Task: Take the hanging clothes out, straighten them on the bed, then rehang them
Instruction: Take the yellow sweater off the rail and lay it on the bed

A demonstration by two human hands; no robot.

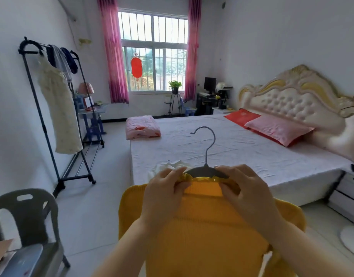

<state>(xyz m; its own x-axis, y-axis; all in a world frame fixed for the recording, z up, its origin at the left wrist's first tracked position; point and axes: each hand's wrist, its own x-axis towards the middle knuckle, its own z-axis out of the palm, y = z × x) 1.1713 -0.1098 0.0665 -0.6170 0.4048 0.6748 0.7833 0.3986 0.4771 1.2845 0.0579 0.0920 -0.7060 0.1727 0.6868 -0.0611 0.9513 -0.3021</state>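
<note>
At six o'clock, chest-high: left hand [164, 188], right hand [246, 188] both pinch collar of yellow sweater [208, 232], grey hanger [206, 171] already threaded. White garment [168, 167] lies on bed [242, 152] corner, twelve o'clock. Rack [28, 51] at nine o'clock holds others. Sweater looks ready for rehanging; more left.

We are finding no text, label, brand or number that we can read here, and the pale mark showing on the red pillow [241, 117] on the bed [232, 150] is staying too blurred to make out.
</note>
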